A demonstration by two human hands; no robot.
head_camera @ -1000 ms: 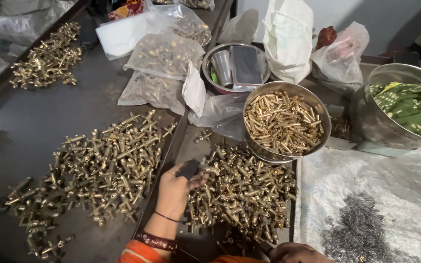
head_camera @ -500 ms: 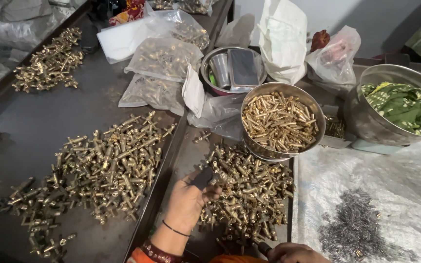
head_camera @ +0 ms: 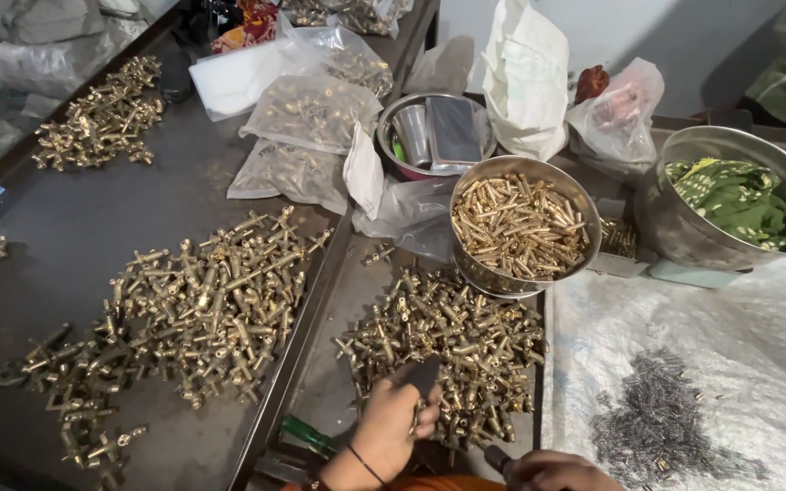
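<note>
My left hand (head_camera: 386,427) is closed around a small dark tool or block that sticks up at the near edge of a heap of brass fittings (head_camera: 452,341). My right hand (head_camera: 552,471) shows only partly at the bottom edge, gripping a dark-handled tool whose tip points left toward the left hand. A green-handled screwdriver (head_camera: 307,435) lies just left of my left wrist. A second, larger spread of brass fittings (head_camera: 197,305) lies on the dark tray to the left.
A steel bowl (head_camera: 584,214) full of short brass pins stands behind the heap. A bigger steel pot (head_camera: 684,241) holds green cloth at the right. Small dark springs (head_camera: 661,427) lie on a white sheet. Plastic bags of parts (head_camera: 311,114) and another brass pile (head_camera: 102,118) sit farther back.
My left hand has slid to the right along the near edge of the brass heap, still holding the dark piece. The right hand has risen slightly into view.
</note>
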